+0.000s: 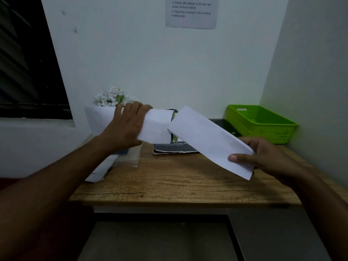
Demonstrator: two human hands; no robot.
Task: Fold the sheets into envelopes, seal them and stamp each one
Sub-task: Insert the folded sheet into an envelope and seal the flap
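White paper fills both hands, held up above the wooden table [169, 181]. The left hand [126, 127] curls its fingers over a folded sheet [158, 127] and grips it across the middle, so paper sticks out on either side. The right hand [269, 157] pinches a second folded piece [207, 136] near its close corner, thumb on top and fingers underneath. That piece slopes up and away toward the other. The 2 ends overlap in this view, but I cannot tell whether they touch.

The folding step looks to be in hand, with neither piece visibly sealed or stamped. Whether the right-hand piece is a finished envelope or just a creased sheet is not clear. The next move probably calls for setting 1 piece down flat on the table so both hands can work on the other, squaring the edges before pressing the creases.

More loose papers [99, 172] hang off the table's left edge. A dark printed packet [175, 148] lies behind the hands, and a green basket [261, 123] stands in the far right corner. White flowers [113, 97] and a wall notice [191, 12] are beyond.
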